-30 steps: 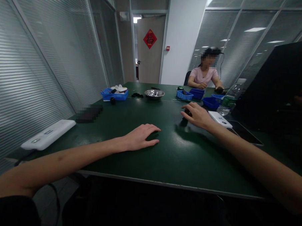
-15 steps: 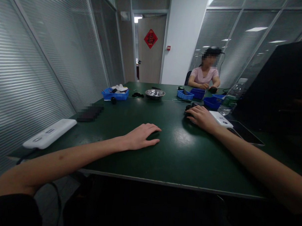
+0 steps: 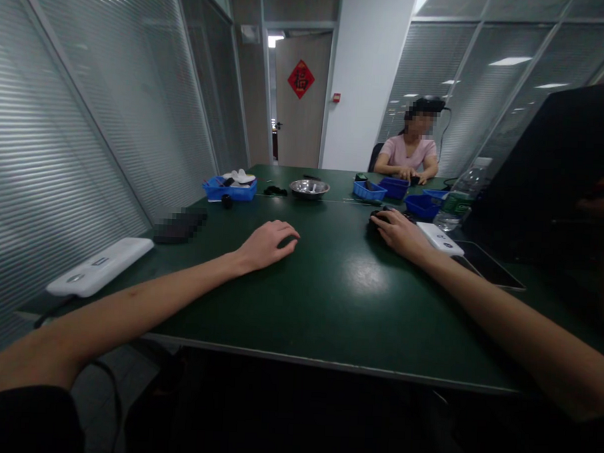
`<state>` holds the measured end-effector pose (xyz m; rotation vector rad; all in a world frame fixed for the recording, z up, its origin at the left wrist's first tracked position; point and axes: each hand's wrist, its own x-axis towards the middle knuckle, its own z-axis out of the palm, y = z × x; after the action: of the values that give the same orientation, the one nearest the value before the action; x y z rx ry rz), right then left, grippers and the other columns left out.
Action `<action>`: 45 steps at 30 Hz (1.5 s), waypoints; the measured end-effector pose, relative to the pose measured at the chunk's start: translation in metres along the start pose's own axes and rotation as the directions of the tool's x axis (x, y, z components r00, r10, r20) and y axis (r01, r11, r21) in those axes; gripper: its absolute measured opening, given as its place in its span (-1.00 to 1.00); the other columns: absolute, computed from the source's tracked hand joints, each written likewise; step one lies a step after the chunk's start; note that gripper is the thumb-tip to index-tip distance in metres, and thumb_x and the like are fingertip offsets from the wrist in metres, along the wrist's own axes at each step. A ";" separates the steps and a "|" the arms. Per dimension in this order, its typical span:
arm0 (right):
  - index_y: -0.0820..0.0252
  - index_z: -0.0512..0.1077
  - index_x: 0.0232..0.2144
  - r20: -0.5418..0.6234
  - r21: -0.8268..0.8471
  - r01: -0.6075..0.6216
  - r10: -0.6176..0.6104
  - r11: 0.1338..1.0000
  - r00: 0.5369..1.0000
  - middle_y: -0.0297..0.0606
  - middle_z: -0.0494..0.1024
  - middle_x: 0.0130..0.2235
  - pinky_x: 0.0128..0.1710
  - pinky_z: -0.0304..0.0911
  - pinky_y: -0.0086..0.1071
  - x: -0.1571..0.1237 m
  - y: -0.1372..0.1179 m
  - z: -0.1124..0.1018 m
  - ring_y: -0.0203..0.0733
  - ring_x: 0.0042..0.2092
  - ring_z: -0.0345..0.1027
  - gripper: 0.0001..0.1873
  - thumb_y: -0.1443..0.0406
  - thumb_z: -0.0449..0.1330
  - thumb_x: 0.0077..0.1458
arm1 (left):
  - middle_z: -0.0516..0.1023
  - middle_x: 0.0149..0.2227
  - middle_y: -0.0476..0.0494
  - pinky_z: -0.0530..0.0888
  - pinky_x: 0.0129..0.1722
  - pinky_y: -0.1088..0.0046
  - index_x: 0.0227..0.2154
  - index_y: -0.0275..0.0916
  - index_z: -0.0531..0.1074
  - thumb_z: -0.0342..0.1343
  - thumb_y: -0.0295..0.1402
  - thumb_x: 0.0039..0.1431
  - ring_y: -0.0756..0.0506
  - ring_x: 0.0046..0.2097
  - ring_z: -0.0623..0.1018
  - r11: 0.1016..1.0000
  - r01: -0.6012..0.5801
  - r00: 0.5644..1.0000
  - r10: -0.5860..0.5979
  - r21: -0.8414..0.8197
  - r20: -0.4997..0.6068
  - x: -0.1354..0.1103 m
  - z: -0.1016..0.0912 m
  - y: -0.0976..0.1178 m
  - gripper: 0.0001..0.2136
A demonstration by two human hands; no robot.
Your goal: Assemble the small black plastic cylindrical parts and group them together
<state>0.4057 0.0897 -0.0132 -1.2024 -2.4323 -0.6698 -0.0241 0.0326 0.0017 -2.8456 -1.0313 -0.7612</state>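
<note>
My left hand (image 3: pixel 267 245) hovers just above the dark green table (image 3: pixel 329 288) near its middle, fingers loosely curved downward and holding nothing. My right hand (image 3: pixel 402 235) lies further right and further away, its fingers laid over a small black object (image 3: pixel 379 217) that shows only at the fingertips. A white flat device (image 3: pixel 439 238) lies right beside that hand.
A white power bank (image 3: pixel 100 268) lies at the left edge, a dark blurred item (image 3: pixel 179 226) behind it. Blue bins (image 3: pixel 423 205) (image 3: pixel 229 188), a metal bowl (image 3: pixel 309 187) and a water bottle (image 3: pixel 458 200) stand further back. A dark screen (image 3: pixel 559 171) fills the right. A person (image 3: pixel 410 151) sits at the far end.
My left hand lifted off the table and moved forward and left. My right hand moved away from me with the small black object under its fingers.
</note>
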 end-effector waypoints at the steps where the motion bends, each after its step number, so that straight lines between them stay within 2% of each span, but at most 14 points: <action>1: 0.23 0.33 0.32 0.002 -0.006 0.002 -0.002 1.000 1.000 0.04 0.41 0.23 0.32 0.18 0.14 0.000 0.000 0.000 0.18 0.23 0.30 -0.45 0.31 -0.01 0.34 | 0.55 0.06 -0.26 0.38 0.15 0.07 0.01 -0.26 0.50 -0.03 -0.22 0.41 -0.24 0.08 0.49 0.998 0.049 0.999 -0.048 0.044 -0.025 0.001 -0.001 -0.017 -0.69; 3: 0.22 0.32 0.33 0.005 -0.011 0.005 -0.005 1.000 1.000 0.06 0.40 0.23 0.29 0.23 0.15 0.000 0.001 0.001 0.20 0.24 0.29 -0.45 0.31 -0.02 0.33 | 0.53 0.06 -0.29 0.35 0.16 0.06 -0.02 -0.27 0.52 -0.05 -0.25 0.39 -0.28 0.12 0.46 0.975 0.191 0.978 -0.180 0.111 -0.101 0.002 -0.004 -0.052 -0.69; 5: 0.22 0.31 0.33 0.002 -0.014 0.007 -0.007 1.000 1.000 0.06 0.40 0.23 0.28 0.24 0.14 -0.001 0.002 0.002 0.20 0.24 0.28 -0.44 0.31 -0.01 0.33 | 0.50 0.10 -0.33 0.31 0.20 0.01 -0.02 -0.28 0.51 -0.05 -0.29 0.36 -0.33 0.17 0.41 0.917 0.365 0.922 -0.332 0.159 -0.199 0.000 -0.005 -0.085 -0.69; 8: 0.21 0.32 0.33 -0.008 -0.015 -0.001 0.001 1.000 1.000 0.03 0.41 0.22 0.31 0.22 0.13 0.000 0.003 0.004 0.19 0.25 0.28 -0.44 0.31 0.00 0.32 | 0.25 0.33 -0.39 0.13 0.30 -0.12 0.16 -0.30 0.41 -0.01 -0.28 0.33 -0.44 0.36 0.16 0.824 0.517 0.842 -0.441 0.231 -0.311 -0.005 -0.007 -0.124 -0.60; 10: 0.22 0.33 0.32 -0.010 -0.009 -0.008 0.008 1.000 1.000 0.04 0.41 0.23 0.32 0.20 0.14 0.000 0.003 0.005 0.20 0.26 0.27 -0.44 0.32 0.01 0.31 | 0.08 0.43 -0.42 0.06 0.31 -0.19 0.26 -0.30 0.30 -0.02 -0.25 0.33 -0.50 0.42 0.02 0.748 0.605 0.785 -0.503 0.274 -0.360 -0.008 -0.008 -0.144 -0.52; 14: 0.26 0.35 0.30 0.001 -0.013 -0.021 0.021 1.000 1.000 0.06 0.39 0.25 0.34 0.17 0.13 0.002 0.000 0.005 0.23 0.26 0.27 -0.45 0.31 0.00 0.31 | 0.01 0.44 -0.54 0.05 0.29 -0.20 0.33 -0.40 0.16 -0.03 -0.20 0.32 -0.52 0.41 0.05 0.625 0.706 0.708 -0.614 0.334 -0.349 -0.009 -0.007 -0.175 -0.41; 18: 0.29 0.37 0.29 -0.004 -0.016 -0.044 0.044 0.999 0.999 0.07 0.38 0.25 0.34 0.16 0.09 0.002 -0.002 0.005 0.24 0.27 0.27 -0.46 0.29 -0.01 0.33 | 0.14 0.38 -0.65 -0.01 0.31 -0.20 0.29 -0.52 0.16 -0.04 -0.19 0.29 -0.52 0.38 0.14 0.583 0.719 0.693 -0.645 0.378 -0.323 -0.008 -0.006 -0.194 -0.38; 22: 0.25 0.37 0.29 -0.009 -0.012 -0.038 0.038 0.999 0.999 0.04 0.39 0.25 0.33 0.18 0.11 0.003 -0.003 0.005 0.24 0.26 0.29 -0.46 0.29 -0.01 0.32 | 0.35 0.25 -0.63 -0.03 0.28 -0.25 0.20 -0.49 0.27 -0.06 -0.18 0.30 -0.50 0.29 0.26 0.570 0.728 0.679 -0.674 0.382 -0.289 -0.007 -0.006 -0.203 -0.46; 25: 0.26 0.37 0.29 -0.011 -0.040 -0.033 0.032 0.999 0.999 0.04 0.40 0.24 0.29 0.24 0.09 0.003 -0.004 0.004 0.23 0.23 0.31 -0.46 0.29 -0.02 0.33 | 0.39 0.20 -0.63 -0.01 0.26 -0.23 0.15 -0.49 0.33 -0.10 -0.18 0.34 -0.49 0.22 0.32 0.565 0.728 0.680 -0.669 0.388 -0.300 -0.008 -0.006 -0.205 -0.50; 32: 0.26 0.34 0.31 -0.022 0.009 -0.043 0.043 0.999 0.999 0.05 0.41 0.25 0.22 0.30 0.12 0.003 -0.006 0.003 0.24 0.20 0.32 -0.43 0.30 0.01 0.30 | 0.42 0.16 -0.51 0.02 0.24 -0.14 0.03 -0.39 0.47 -0.14 -0.21 0.39 -0.45 0.20 0.29 0.588 0.683 0.724 -0.627 0.434 -0.289 -0.009 -0.008 -0.197 -0.58; 37: 0.28 0.36 0.30 -0.014 -0.007 -0.043 0.043 0.999 0.999 0.06 0.41 0.26 0.22 0.30 0.09 0.003 -0.005 0.004 0.22 0.20 0.32 -0.45 0.31 0.01 0.30 | 0.43 0.13 -0.42 0.11 0.21 -0.08 -0.01 -0.34 0.52 -0.11 -0.16 0.41 -0.40 0.16 0.31 0.696 0.614 0.789 -0.547 0.372 -0.280 -0.006 -0.009 -0.180 -0.59; 41: 0.25 0.36 0.29 -0.009 -0.005 -0.039 0.039 0.999 0.999 0.04 0.41 0.26 0.20 0.30 0.11 0.004 -0.005 0.005 0.22 0.21 0.32 -0.45 0.32 0.03 0.29 | 0.45 0.13 -0.32 0.27 0.18 0.10 -0.07 -0.29 0.52 -0.03 -0.17 0.40 -0.29 0.13 0.37 0.883 0.432 0.901 -0.411 0.183 -0.141 0.007 -0.004 -0.142 -0.67; 43: 0.25 0.37 0.28 -0.013 -0.016 -0.032 0.031 0.999 0.999 0.03 0.40 0.26 0.22 0.28 0.11 0.003 -0.005 0.005 0.21 0.22 0.30 -0.46 0.33 0.04 0.29 | 0.47 0.08 -0.27 0.32 0.16 0.18 -0.11 -0.28 0.51 -0.03 -0.18 0.41 -0.24 0.10 0.41 0.959 0.283 0.958 -0.280 0.033 -0.062 0.016 0.002 -0.109 -0.70; 45: 0.24 0.39 0.27 -0.018 -0.020 -0.017 0.017 1.000 1.000 0.03 0.39 0.27 0.24 0.26 0.11 0.003 -0.006 0.004 0.21 0.25 0.28 -0.48 0.34 0.04 0.29 | 0.52 -0.06 -0.21 0.40 0.04 0.25 -0.13 -0.27 0.49 -0.04 -0.17 0.43 -0.18 -0.04 0.48 0.977 0.157 0.988 -0.153 -0.143 0.039 0.025 0.007 -0.070 -0.70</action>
<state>0.3985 0.0906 -0.0169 -1.2186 -2.4039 -0.6993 -0.0470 0.1029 -0.0030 -2.9313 -1.2643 -0.8435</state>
